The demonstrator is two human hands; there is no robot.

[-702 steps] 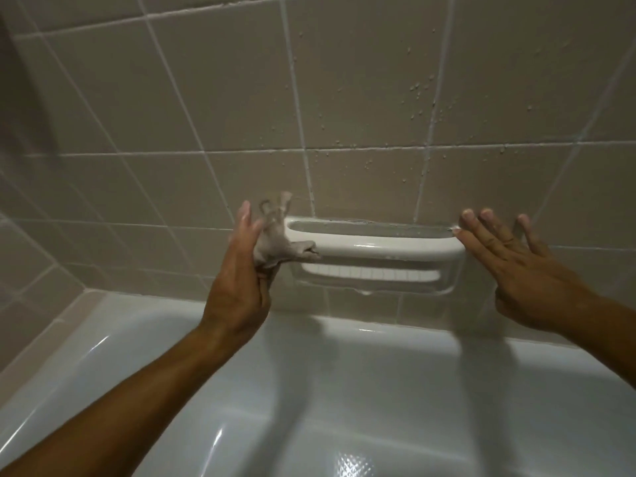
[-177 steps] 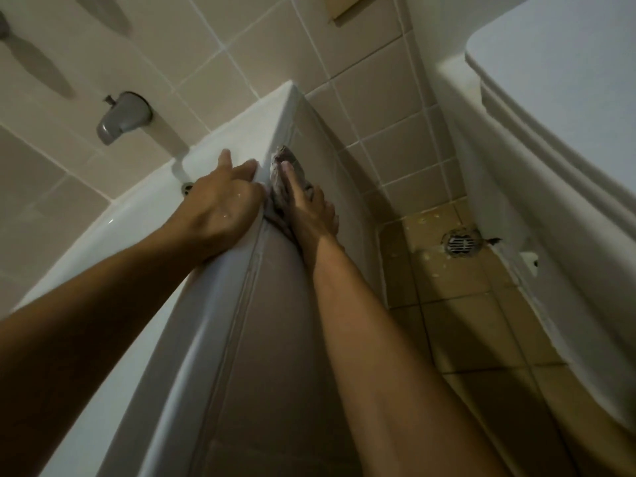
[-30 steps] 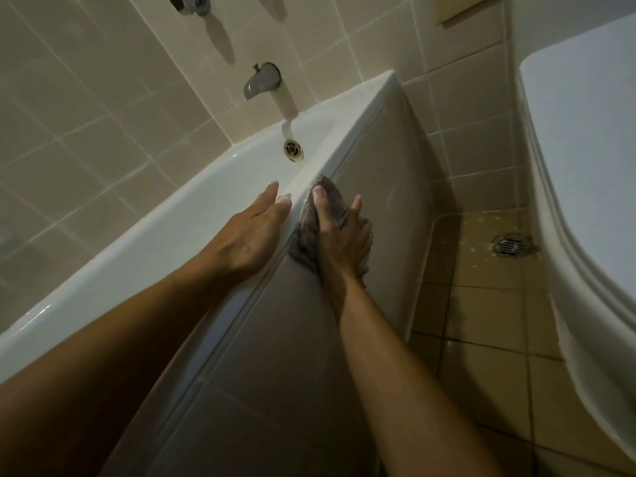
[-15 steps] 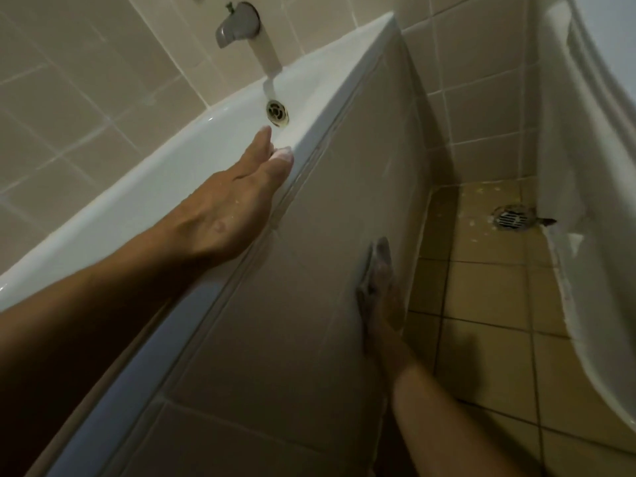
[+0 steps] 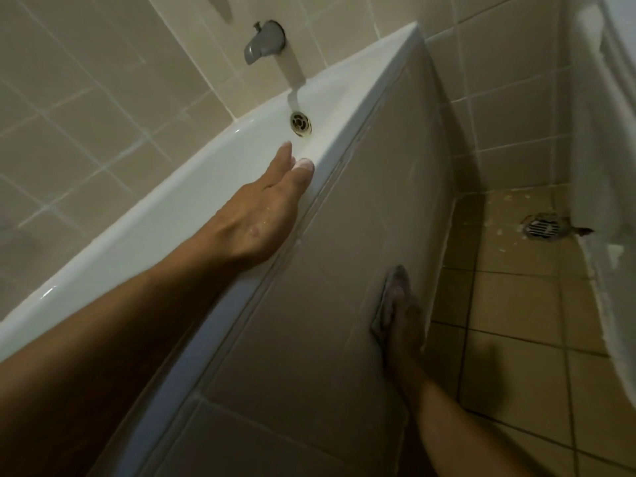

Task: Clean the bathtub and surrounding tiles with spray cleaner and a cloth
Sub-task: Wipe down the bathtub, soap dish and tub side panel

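Your fingers [image 5: 296,166] on the left hand [image 5: 256,222] lie straight and flat on the bathtub [image 5: 172,208] rim, grasping nothing. Your right hand [image 5: 402,325] presses the cloth [image 5: 395,287] flat against the tiled side panel [image 5: 361,218], low down near its floor edge; finger curl there is blurred, cannot tell. Spout [image 5: 263,41] and overflow drain [image 5: 301,123] at the tub's far end.

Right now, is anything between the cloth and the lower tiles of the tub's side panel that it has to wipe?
Nothing visible. The right hand presses the cloth flat against the side panel, and the tiles beside and below it are bare down to the floor.
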